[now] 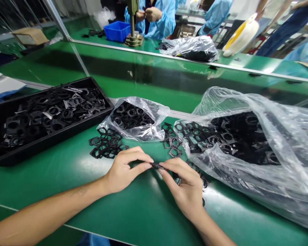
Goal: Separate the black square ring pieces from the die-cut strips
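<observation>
Between the fingertips of both hands, just above the green table (113,212), is a small black plastic part (157,166), seen nearly edge-on. My left hand (125,169) pinches its left end with thumb and forefinger. Its right end sits in the pinch of my right hand (184,182). Whether it is one piece or two pressed together I cannot tell. Beyond my left hand lies a loose pile of black ring-shaped parts (109,145). More black ring parts (174,141) lie past my right hand, some hidden behind it.
A black tray (53,140) full of black parts stands at left. Behind the pile is a small clear bag (149,131) of parts; a large clear bag (233,171) spreads at right. Across the metal rail (149,50), a person in blue sleeves works near a blue bin (117,31).
</observation>
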The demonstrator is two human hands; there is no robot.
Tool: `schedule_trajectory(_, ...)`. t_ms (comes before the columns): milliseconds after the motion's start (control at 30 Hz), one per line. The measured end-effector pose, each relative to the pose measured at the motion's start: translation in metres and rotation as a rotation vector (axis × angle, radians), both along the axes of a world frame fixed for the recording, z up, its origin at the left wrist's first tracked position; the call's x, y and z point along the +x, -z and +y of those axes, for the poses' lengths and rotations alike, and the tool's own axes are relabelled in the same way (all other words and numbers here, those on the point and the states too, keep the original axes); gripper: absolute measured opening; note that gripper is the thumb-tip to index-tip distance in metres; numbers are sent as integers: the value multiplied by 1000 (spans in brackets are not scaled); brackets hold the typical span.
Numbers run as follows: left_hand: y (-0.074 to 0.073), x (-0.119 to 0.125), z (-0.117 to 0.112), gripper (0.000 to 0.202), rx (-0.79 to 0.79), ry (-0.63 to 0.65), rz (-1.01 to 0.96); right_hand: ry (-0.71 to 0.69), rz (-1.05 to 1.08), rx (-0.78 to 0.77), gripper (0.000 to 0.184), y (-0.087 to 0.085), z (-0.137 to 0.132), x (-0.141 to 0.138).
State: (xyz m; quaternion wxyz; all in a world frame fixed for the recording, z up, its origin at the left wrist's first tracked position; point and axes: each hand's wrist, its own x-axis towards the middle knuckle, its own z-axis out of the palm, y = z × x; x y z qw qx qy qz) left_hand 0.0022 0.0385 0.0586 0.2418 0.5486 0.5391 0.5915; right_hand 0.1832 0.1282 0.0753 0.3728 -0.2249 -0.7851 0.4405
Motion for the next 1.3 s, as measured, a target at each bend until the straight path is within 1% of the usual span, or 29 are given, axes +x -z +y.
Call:
schedule_trajectory(100, 0, 1, 1, 7, -104, 11, -124, -3, 10, -29, 18, 1, 1, 2)
schedule_trajectory(167, 0, 3, 1, 4, -157, 12, -205, -6, 6, -76, 15, 1, 1, 2)
schedule_trajectory(200, 1, 3, 1, 3, -185, 8, -251, -10, 0, -123, 12, 1, 1, 2)
schedule_trajectory(267, 3, 5, 2, 9, -253, -7, -346, -21, -28, -260, 5, 1, 2, 1)
schedule_trajectory(300, 3, 5, 3, 13, -290, -14, -389, -26, -48, -337, 6, 1, 3, 0)
schedule_trajectory(367, 5, 5, 5, 21, -355, -21, -450, -20, -89, -458, 14, 0, 3, -2)
schedule_trajectory(433, 6, 5, 6, 27, -385, -5, -490, -5, -109, -520, 20, 1, 4, -3)
schedule_trajectory(500, 6, 4, 7, 31, -386, 24, -512, 7, -101, -551, 22, 0, 4, -4)
schedule_trajectory(667, 7, 4, 6, 31, -389, 64, -497, 37, -61, -550, 19, 1, 4, -4)
schedule_trajectory(800, 7, 5, 4, 26, -389, 81, -526, 17, -31, -506, 11, 1, 3, -2)
schedule_trajectory(933, 4, 6, 2, 22, -377, 83, -546, 4, -21, -478, 8, -2, 2, 0)
schedule_trajectory(1033, 2, 7, 2, 21, -364, 84, -561, 6, -18, -509, 12, -4, 1, 0)
schedule_trajectory(1133, 3, 6, 3, 22, -358, 47, -562, -4, -70, -532, 20, -4, 2, -2)
schedule_trajectory(1233, 4, 5, 4, 23, -367, 24, -544, -17, -146, -480, 29, -2, 3, -3)
schedule_trajectory(1300, 5, 5, 4, 23, -385, 39, -525, 0, -156, -416, 30, -1, 3, -3)
